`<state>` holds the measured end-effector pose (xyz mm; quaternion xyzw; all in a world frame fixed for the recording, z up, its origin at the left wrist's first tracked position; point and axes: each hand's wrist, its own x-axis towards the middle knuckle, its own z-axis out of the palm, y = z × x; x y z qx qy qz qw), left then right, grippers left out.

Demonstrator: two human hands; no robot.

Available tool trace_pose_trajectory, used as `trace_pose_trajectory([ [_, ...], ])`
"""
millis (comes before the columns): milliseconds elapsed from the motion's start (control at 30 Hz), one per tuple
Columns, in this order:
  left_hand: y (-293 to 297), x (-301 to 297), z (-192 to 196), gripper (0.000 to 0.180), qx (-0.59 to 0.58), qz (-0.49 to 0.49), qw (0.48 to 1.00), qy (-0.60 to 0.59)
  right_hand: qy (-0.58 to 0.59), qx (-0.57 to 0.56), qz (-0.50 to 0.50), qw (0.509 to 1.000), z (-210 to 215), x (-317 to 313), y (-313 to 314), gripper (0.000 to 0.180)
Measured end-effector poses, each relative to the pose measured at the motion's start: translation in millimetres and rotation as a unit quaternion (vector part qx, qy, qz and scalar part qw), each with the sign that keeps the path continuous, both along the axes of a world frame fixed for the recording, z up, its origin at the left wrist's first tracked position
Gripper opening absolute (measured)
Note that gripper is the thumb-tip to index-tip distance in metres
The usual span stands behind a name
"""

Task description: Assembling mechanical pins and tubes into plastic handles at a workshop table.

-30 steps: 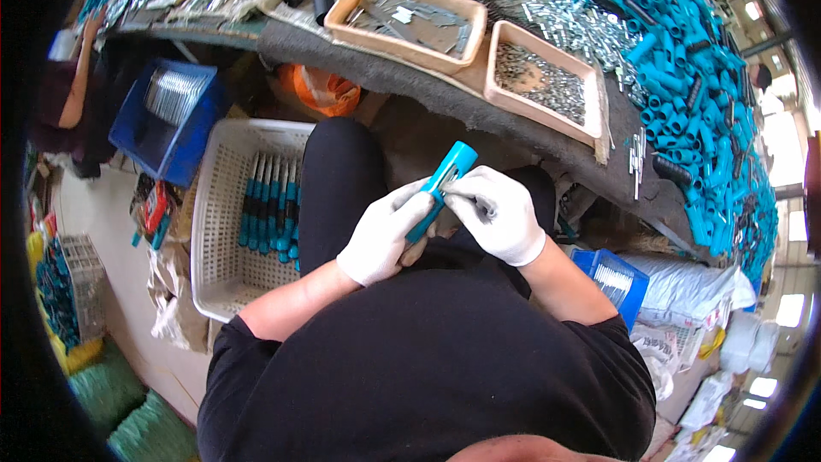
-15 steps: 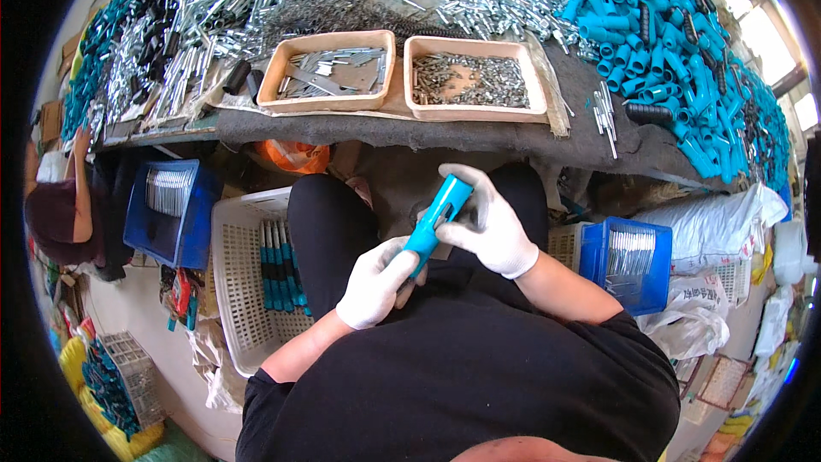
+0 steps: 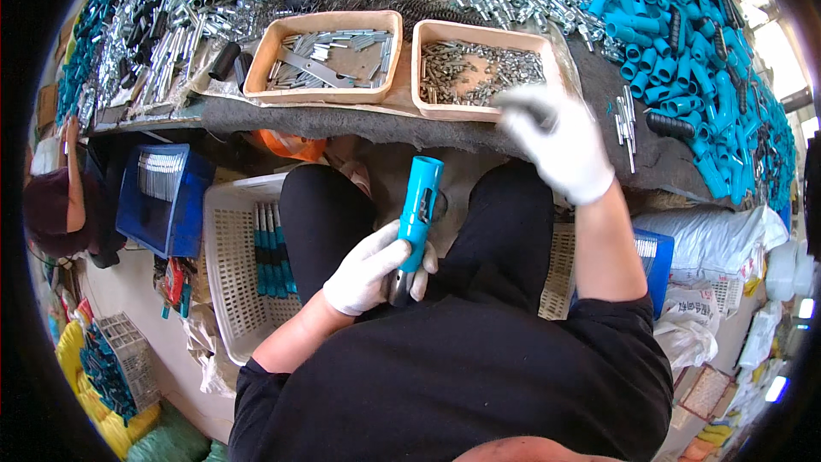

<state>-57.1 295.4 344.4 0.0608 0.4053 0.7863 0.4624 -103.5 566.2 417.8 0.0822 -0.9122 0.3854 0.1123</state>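
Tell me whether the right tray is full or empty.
Partly filled: metal parts lie in the right tray, with some bare bottom showing.

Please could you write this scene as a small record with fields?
Left hand: grips a teal tube by its lower part
Right hand: blurred, over a front corner of the right tray; contact unclear
Left tray: tan, holds flat metal pieces
Right tray: tan, holds small metal parts
Upper right: pile of teal tubes
Left side: white basket holding teal-and-black pieces
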Motion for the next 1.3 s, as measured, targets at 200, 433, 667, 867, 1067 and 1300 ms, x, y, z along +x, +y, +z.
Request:
trace_pose_trajectory([
  [200,0.3,-15.4,-7.4,0.051,-0.006,0.033,0.999,0.007,-0.046,0.241,-0.005,0.969,-7.8,-88.6,56.1,0.015],
  [433,-9.8,-29.2,-17.1,0.051,-0.028,0.038,0.999,0.011,-0.07,0.293,0.021,0.953,-10.2,-108.9,48.9,0.01],
  [667,-12.2,-35.3,-27.3,0.049,-0.038,0.041,0.998,0.021,-0.113,0.317,0.019,0.941,-12.6,-109.6,46.5,0.01],
  [867,-13.3,-36.1,-29.6,0.047,-0.027,0.049,0.998,0.01,-0.096,0.343,0.068,0.932,-12.0,-113.2,44.9,0.008],
  [1067,-13.4,-35.6,-29.7,0.046,-0.021,0.048,0.999,0.012,-0.066,0.403,0.105,0.907,-10.7,-121.3,43.2,0.006],
  [1300,-15.8,-32.0,-32.4,0.047,-0.034,0.056,0.998,0.013,-0.015,0.378,0.132,0.916,-19.4,-114.9,47.5,0.01],
])
